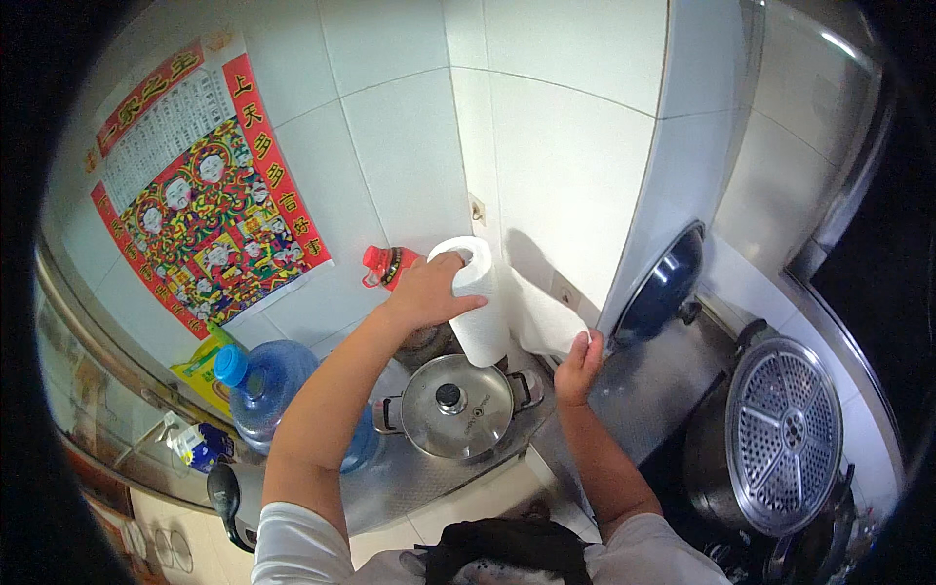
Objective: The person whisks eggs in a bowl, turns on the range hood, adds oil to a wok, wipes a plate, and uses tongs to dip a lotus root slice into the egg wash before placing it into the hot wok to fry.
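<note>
A white paper towel roll (479,322) stands tilted above the back of the counter, past a lidded steel pot. My left hand (431,292) grips its top end, the fingers at the core opening and the thumb along the side. From the roll a loose sheet of paper towel (545,314) stretches to the right. My right hand (579,367) pinches the free corner of that sheet between thumb and fingers. The sheet still joins the roll. Whether the roll's lower end rests on anything is hidden behind the pot lid (457,424).
Left of the pot stands a large blue water bottle (274,387). A red-capped bottle (387,265) is behind my left hand. To the right, a dark pan lid (658,289) leans on the wall. A perforated steamer tray (786,435) sits near the right edge of the metal counter (643,395).
</note>
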Motion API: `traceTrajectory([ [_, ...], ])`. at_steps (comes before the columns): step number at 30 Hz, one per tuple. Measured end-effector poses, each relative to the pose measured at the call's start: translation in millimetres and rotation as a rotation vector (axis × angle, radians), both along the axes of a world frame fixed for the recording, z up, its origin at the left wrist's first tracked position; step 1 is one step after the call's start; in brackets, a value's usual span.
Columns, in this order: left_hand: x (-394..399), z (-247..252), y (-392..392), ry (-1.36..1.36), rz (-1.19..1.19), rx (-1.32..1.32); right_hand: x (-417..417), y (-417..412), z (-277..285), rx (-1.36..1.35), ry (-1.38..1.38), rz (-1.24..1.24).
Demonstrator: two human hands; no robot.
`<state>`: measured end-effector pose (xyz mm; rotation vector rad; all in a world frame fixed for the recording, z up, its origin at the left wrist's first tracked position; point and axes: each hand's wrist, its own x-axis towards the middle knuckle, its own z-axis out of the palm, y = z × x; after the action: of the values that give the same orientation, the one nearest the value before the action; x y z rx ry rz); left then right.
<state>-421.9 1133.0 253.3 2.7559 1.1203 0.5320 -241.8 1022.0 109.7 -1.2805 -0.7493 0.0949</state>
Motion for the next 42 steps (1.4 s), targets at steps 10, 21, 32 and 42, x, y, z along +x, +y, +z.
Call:
traceTrajectory([
  [10, 30.7, -4.4, -13.9, -0.050, -0.021, 0.071, 30.5, -39.6, -19.4, -0.168, -0.095, -0.314],
  [21, 45.6, -18.6, 3.7, -0.058, -0.100, 0.151, 31.1, -135.1, -80.0, -0.298, 0.081, -0.421],
  [32, 22.4, -33.2, -2.8, -0.223, -0.208, 0.473, -36.6, -357.1, -12.8, -0.303, 0.718, 0.272],
  [42, 64.4, -139.4, -401.3, 0.120, -1.230, -0.829, -52.7, -497.3, 15.7, 0.321, 0.999, 0.199],
])
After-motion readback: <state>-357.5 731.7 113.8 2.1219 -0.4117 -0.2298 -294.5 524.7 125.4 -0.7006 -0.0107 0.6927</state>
